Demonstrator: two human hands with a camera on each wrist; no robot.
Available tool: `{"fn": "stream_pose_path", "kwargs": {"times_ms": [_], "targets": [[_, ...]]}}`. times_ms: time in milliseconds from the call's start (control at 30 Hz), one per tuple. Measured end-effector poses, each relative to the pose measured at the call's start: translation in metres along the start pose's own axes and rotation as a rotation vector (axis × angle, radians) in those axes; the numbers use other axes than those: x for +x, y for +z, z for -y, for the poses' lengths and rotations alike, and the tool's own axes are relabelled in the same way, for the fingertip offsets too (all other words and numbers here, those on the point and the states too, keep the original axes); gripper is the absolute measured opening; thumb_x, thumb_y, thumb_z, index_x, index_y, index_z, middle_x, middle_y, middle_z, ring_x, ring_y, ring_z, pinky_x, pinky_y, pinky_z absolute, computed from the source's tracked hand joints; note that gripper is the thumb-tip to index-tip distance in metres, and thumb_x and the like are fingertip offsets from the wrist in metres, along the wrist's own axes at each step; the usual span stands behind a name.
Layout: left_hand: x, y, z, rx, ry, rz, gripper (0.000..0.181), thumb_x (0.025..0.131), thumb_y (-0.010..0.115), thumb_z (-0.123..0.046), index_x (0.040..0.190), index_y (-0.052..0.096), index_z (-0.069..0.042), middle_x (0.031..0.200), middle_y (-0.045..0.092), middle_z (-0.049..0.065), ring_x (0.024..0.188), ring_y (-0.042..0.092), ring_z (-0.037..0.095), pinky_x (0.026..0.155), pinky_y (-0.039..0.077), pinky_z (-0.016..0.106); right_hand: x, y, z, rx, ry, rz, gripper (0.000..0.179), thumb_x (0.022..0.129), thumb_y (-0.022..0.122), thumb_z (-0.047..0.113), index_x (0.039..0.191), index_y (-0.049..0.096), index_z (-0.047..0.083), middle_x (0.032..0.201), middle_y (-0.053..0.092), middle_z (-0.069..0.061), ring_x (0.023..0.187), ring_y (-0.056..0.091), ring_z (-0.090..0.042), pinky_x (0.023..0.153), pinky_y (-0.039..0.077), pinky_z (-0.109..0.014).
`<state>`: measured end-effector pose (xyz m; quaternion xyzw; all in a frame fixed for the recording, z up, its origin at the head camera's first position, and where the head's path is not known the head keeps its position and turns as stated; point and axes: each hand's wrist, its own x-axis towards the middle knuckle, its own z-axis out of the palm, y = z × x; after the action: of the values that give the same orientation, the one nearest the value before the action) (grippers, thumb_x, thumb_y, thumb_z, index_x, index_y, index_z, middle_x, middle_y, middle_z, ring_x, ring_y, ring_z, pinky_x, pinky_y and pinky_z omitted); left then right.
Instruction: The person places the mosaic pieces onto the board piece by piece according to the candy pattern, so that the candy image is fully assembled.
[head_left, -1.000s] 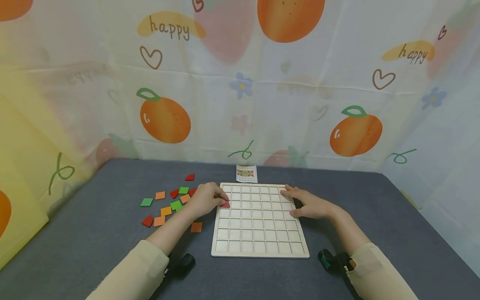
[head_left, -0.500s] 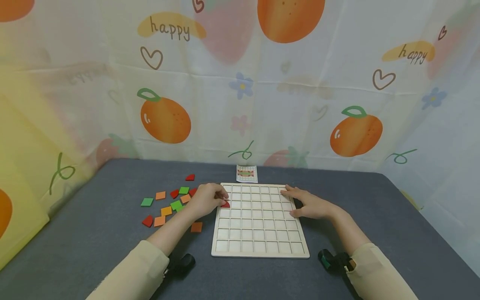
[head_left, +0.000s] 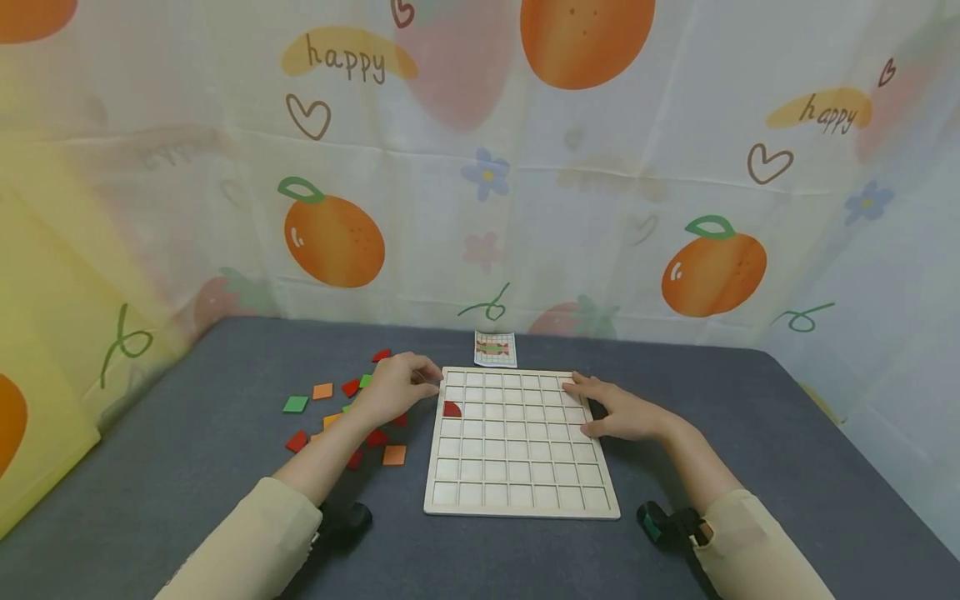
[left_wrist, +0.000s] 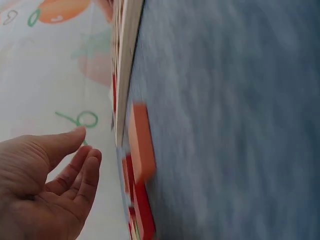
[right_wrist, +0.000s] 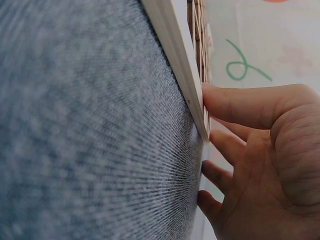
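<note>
A pale wooden grid board (head_left: 522, 451) lies on the dark cloth. In one of its left-column squares sits a red quarter-round tile (head_left: 452, 410). My left hand (head_left: 393, 388) hovers just off the board's upper left edge, above the loose tiles; in the left wrist view its thumb and fingers (left_wrist: 90, 172) are loosely bent with nothing between them. My right hand (head_left: 622, 412) rests on the board's right edge, fingers spread. In the right wrist view the thumb (right_wrist: 240, 106) touches the board's rim.
Left of the board lie several loose tiles: a green one (head_left: 296, 404), an orange one (head_left: 394, 455) and a red one (head_left: 297, 441) among them. Some are partly hidden by the left arm. A small pattern card (head_left: 495, 349) lies behind the board.
My left hand has let go of the red quarter-round tile, which stays in its square, and has moved left off the board. The right hand has kept its place.
</note>
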<state>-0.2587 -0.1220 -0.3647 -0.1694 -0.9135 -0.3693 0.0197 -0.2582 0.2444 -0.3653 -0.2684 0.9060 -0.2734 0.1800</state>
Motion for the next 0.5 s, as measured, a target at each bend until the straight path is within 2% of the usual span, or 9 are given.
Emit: {"fn": "stream_pose_path", "kwargs": {"times_ms": [267,500], "targets": [[-0.005,-0.019,0.016,0.005,-0.017,-0.008,0.020,0.092,0.068,-0.011,0.109,0.072,-0.003,0.110,0.070,0.016,0.087,0.070,0.023,0.077,0.057,0.037,-0.001,-0.001,0.002,0.005,-0.004,-0.002,0.074,0.094,0.064,0.026,0.155,0.029,0.002,0.164,0.007,-0.028,0.149,-0.003,-0.056,0.112,0.005,-0.078],[-0.006,-0.022,0.023,0.050,-0.056,-0.016,0.022,0.093,0.067,-0.013,0.112,0.071,-0.003,0.112,0.070,0.017,0.095,0.069,0.028,0.079,0.057,0.040,-0.002,-0.001,0.001,0.007,-0.003,-0.003,0.074,0.094,0.063,0.025,0.155,0.028,0.002,0.164,0.006,-0.028,0.149,-0.003,-0.055,0.112,0.005,-0.078]]}}
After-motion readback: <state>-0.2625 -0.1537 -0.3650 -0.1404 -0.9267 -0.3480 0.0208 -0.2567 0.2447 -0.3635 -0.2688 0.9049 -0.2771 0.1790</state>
